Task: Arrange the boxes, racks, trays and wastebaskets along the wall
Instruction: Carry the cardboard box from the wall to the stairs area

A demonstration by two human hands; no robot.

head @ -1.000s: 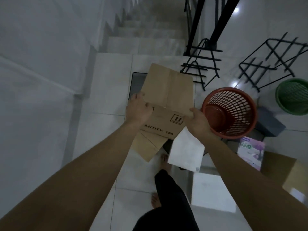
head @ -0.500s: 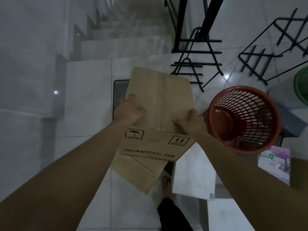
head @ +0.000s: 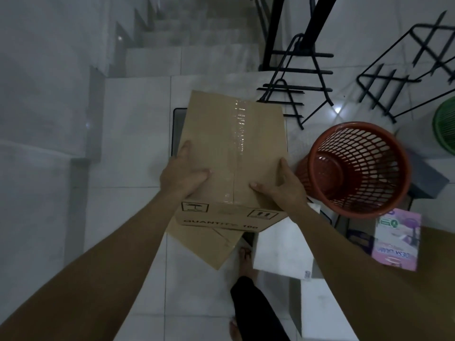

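A brown cardboard box (head: pixel 221 134) with a taped top seam and "QUANTITY 100" printed on its near side is held above the floor in front of me. My left hand (head: pixel 183 173) grips its left edge with the thumb lying on the top. My right hand (head: pixel 280 188) grips the right edge, thumb on top as well. A loose bottom flap hangs down below the box. Close to the right of the box stands a red mesh wastebasket (head: pixel 357 168), with a green wastebasket (head: pixel 445 126) at the right border.
Two black wire racks (head: pixel 295 77) (head: pixel 406 70) lie on the floor at the back right, by the stair railing. A white box (head: pixel 283 247), a pink printed box (head: pixel 396 239) and a grey box (head: pixel 423 175) sit on the right. A dark tray edge (head: pixel 176 129) shows under the carton. Stairs rise ahead; the wall runs along the left.
The cardboard box has come nearer and looks larger. Both hands have slid farther onto its top and sides. The view has shifted right to left, pushing the green wastebasket to the border.
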